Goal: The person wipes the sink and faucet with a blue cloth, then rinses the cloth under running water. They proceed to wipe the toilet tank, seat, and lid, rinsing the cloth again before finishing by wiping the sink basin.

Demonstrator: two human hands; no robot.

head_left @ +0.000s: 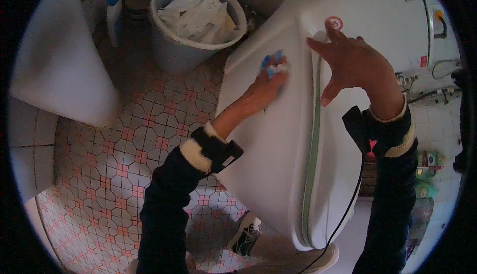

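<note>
I am looking down at a big white washing machine standing on a tiled floor with little pink squares. My left hand is pressing a blue and white cloth against the white side of the machine, near its far edge. The fingers are curling around the cloth and holding it tight. My right hand is wide open, with the fingers spreading out. It is resting on the lid of the machine, up by the far end, and it is holding nothing. A small red and white round sticker is sitting just past its fingertips. On the far left, a grey bin full of crumpled paper is standing on the floor, close to the machine. A white bottle with a blue cap is standing to the left of the bin. A thin black wire is hanging from my right wrist.
</note>
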